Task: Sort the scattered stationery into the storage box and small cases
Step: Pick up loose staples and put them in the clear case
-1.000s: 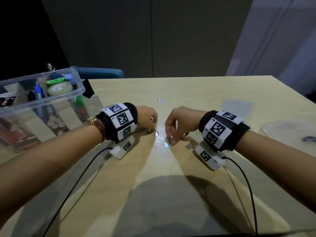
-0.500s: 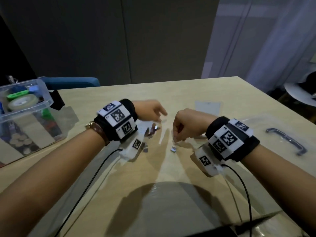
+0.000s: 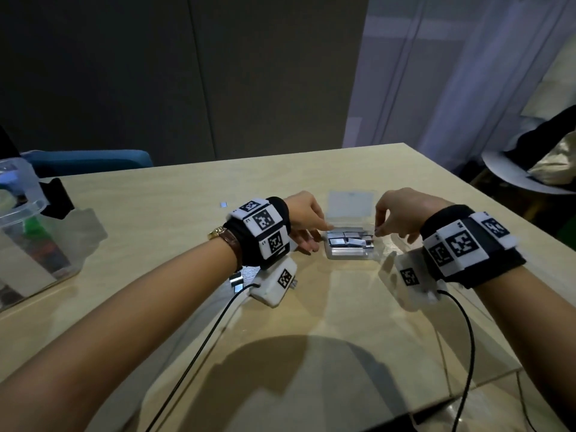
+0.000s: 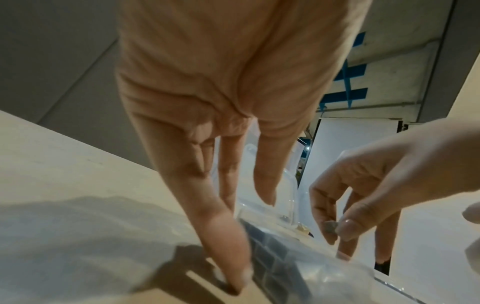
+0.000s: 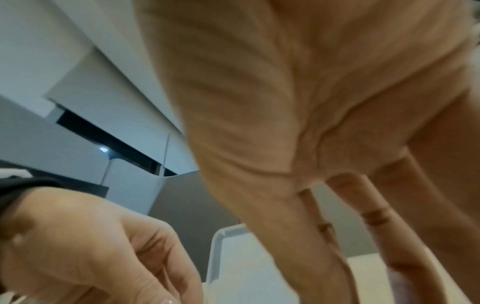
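Right hand (image 3: 402,213) at about 3 o'clock of the small clear case (image 3: 352,249), thumb and forefinger pinching one little grey staple block (image 4: 330,227), hanging just over the case's right edge. Plain enough in the left wrist view; too small to make out from the head view.

Left hand (image 3: 304,224) at 9 o'clock of the case, holding nothing, fingers (image 4: 228,257) stretched out straight, tips down on the bench (image 3: 311,322) right against the case's left wall. Looks like just steadying it, tbh.

Case itself sitting mid-bench, lid (image 3: 350,204) flipped open toward 12 o'clock, already packed with shiny staple blocks (image 3: 346,240) in rows, one or two lying crooked on top.

Further out: one loose shiny bit (image 3: 223,204) alone on the bench at roughly 10 o'clock of the case, well apart. Another shiny piece (image 3: 237,280) near 7 o'clock, tucked under the left wrist camera. Big clear storage box (image 3: 21,213) way off at 9 o'clock on the bench edge, coloured stuff already inside, not readable in detail.

Progress guess: pretty far along. Box loaded, case nearly full. Left to do: drop the pinched block in, fetch those two strays, square up the crooked ones, shut the lid. Can't tell about anything outside the shot.
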